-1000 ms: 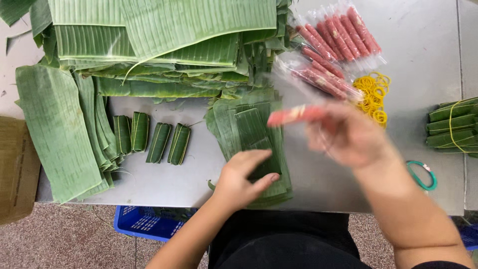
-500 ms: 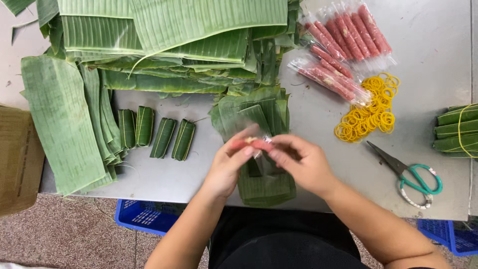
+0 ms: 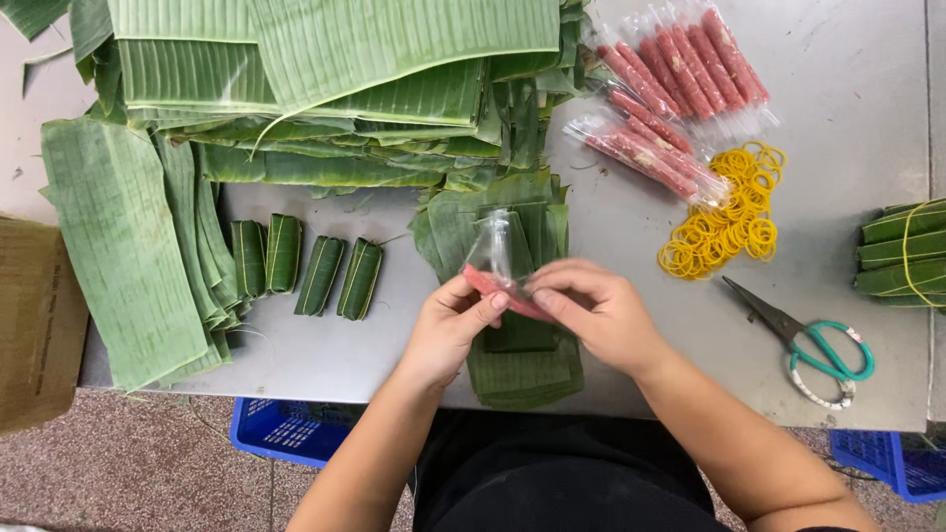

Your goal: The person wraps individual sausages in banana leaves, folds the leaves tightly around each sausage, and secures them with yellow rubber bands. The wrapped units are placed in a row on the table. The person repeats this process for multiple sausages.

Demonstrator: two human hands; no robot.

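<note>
Head view shows the left hand [image 3: 448,330] and right hand [image 3: 591,310] both pinching a pink sausage stick [image 3: 498,291] in loose clear wrap above the cut banana leaf stack [image 3: 522,365]. It looks light, soft and slippery, best held at its ends. Beyond lie wrapped leaf rolls [image 3: 305,271], yellow rubber bands [image 3: 724,222] and scissors [image 3: 803,340].

Clear plastic packs of red sausage sticks [image 3: 680,84] lie fanned at table's far right edge, beside yellow bands. One clear plastic wrapper [image 3: 498,251], partly peeled off a red stick, pinched between both hands. Brown cardboard box [image 3: 34,325] at left, off the table
</note>
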